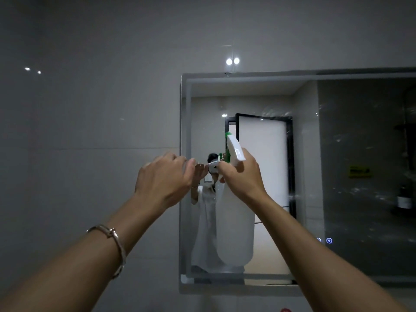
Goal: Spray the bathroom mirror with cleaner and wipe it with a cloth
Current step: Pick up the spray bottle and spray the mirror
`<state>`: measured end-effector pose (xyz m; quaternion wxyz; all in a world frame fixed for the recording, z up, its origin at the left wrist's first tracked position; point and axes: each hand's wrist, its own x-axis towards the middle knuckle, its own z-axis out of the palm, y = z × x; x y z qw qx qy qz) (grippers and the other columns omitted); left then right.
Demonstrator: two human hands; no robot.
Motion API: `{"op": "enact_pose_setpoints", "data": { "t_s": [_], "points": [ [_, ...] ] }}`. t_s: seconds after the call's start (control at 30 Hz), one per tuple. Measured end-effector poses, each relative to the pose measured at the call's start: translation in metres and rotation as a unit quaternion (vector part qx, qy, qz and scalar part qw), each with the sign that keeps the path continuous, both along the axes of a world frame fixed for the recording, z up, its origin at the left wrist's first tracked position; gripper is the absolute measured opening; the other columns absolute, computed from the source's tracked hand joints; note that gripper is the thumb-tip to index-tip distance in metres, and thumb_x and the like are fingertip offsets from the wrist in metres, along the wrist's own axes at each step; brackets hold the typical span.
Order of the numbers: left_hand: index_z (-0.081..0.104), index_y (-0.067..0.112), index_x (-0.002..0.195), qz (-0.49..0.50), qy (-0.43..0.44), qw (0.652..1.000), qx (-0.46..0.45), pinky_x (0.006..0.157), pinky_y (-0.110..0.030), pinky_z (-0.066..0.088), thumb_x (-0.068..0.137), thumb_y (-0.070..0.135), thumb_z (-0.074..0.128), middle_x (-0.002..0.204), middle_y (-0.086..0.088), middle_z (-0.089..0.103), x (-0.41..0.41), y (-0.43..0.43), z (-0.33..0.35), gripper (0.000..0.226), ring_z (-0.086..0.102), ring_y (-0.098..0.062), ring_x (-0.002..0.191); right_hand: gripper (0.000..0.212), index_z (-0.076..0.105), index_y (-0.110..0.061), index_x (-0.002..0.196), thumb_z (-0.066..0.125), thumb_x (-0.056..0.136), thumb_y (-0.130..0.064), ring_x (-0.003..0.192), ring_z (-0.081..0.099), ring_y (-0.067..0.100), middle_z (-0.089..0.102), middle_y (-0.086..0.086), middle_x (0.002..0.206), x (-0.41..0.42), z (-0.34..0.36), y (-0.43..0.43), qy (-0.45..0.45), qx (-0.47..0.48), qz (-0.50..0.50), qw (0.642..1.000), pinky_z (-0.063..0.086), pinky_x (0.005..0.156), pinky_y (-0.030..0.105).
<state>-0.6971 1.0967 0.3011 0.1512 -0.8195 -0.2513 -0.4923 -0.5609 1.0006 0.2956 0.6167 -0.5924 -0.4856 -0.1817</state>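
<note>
right hand (242,176) gripping spray bottle (235,221), facing mirror (360,154), left hand (164,176) raised

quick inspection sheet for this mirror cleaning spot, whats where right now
surface: mirror on the wall, smears and specks on its right part
job's things: spray bottle, white with green nozzle, held up before the mirror; nothing to wipe with in view
clutter: nothing seen
hands: right hand grips the spray bottle's neck; left hand raised beside it, holding nothing
cables: nothing seen
surroundings: grey tiled wall; bracelet on left wrist; lit touch icons low on the mirror
</note>
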Motion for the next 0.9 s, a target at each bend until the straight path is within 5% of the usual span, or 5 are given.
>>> {"op": "enact_pose_setpoints", "data": {
  "t_s": [0.27,0.57,0.7,0.8,0.9],
  "points": [
    [0.065,0.017,0.096,0.024,0.004,1.0,-0.001,0.076,-0.034,0.047,0.095,0.048,0.018,0.1,-0.005,0.063,0.015,-0.015,0.01,0.056,0.057,-0.022,0.086,0.032,0.06,-0.003,0.082,0.053,0.068,-0.031,0.068,0.063,0.033,0.063,0.014,0.074,0.008,0.0,-0.025,-0.02,0.012,0.011,1.0,0.055,0.059,0.051],
    [0.064,0.017,0.099,0.033,-0.005,0.999,-0.014,0.076,-0.034,0.047,0.096,0.048,0.019,0.101,-0.005,0.062,0.024,-0.036,0.009,0.054,0.056,-0.021,0.086,0.023,0.056,-0.015,0.086,0.055,0.072,-0.034,0.07,0.063,0.03,0.063,0.007,0.078,0.024,0.013,-0.035,-0.045,-0.028,0.017,0.998,0.056,0.06,0.052],
    [0.063,0.017,0.1,0.035,0.008,0.999,-0.017,0.069,-0.029,0.037,0.097,0.046,0.019,0.101,-0.004,0.061,0.011,-0.042,0.009,0.053,0.05,-0.016,0.081,0.013,0.06,-0.006,0.085,0.061,0.081,-0.018,0.07,0.066,0.032,0.065,0.015,0.076,0.01,0.013,-0.046,-0.024,-0.015,0.021,0.999,0.056,0.058,0.039],
    [0.063,0.016,0.098,0.022,0.013,1.0,-0.013,0.075,-0.034,0.045,0.096,0.047,0.018,0.101,-0.005,0.062,0.0,-0.045,0.008,0.054,0.055,-0.019,0.085,0.016,0.057,0.0,0.085,0.061,0.082,-0.015,0.069,0.066,0.032,0.064,0.014,0.075,-0.002,0.01,-0.054,-0.02,-0.006,0.015,1.0,0.058,0.061,0.045],
    [0.062,0.016,0.097,0.021,0.015,1.0,-0.013,0.072,-0.032,0.043,0.096,0.046,0.018,0.1,-0.003,0.061,-0.012,-0.046,0.007,0.053,0.054,-0.018,0.084,0.01,0.052,-0.011,0.09,0.061,0.085,-0.013,0.067,0.063,0.025,0.06,0.009,0.077,-0.016,0.008,-0.061,-0.026,-0.025,0.041,0.999,0.055,0.053,0.03]
  ]
}}
